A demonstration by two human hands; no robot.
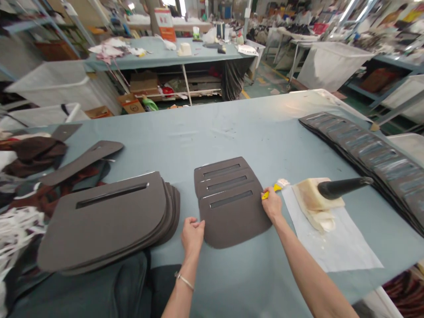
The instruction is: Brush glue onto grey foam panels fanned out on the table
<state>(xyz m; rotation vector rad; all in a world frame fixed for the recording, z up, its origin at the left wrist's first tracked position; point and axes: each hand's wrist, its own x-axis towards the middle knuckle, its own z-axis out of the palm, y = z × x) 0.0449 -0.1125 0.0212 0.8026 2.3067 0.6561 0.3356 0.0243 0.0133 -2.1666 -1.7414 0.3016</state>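
A dark grey-brown panel with three slots (232,221) lies flat on the blue-green table (212,132). At its left edge is my left hand (192,236), fingers curled with the thumb near the index finger; whether it pinches the edge is hard to make out. My right hand (272,204), by the panel's right edge, is closed on a yellow-handled brush (273,191) whose pale bristles point up and right. To the right, a cream container (306,194) with a black cone-shaped piece (342,187) rests on a white sheet (354,247).
A stack of single-slot panels (109,225) lies at the left, near a long dark piece (88,161) and heaped cloth (36,154). Overlapping slotted panels (367,145) line the right side. Another table (149,62) and white bins (331,64) stand beyond.
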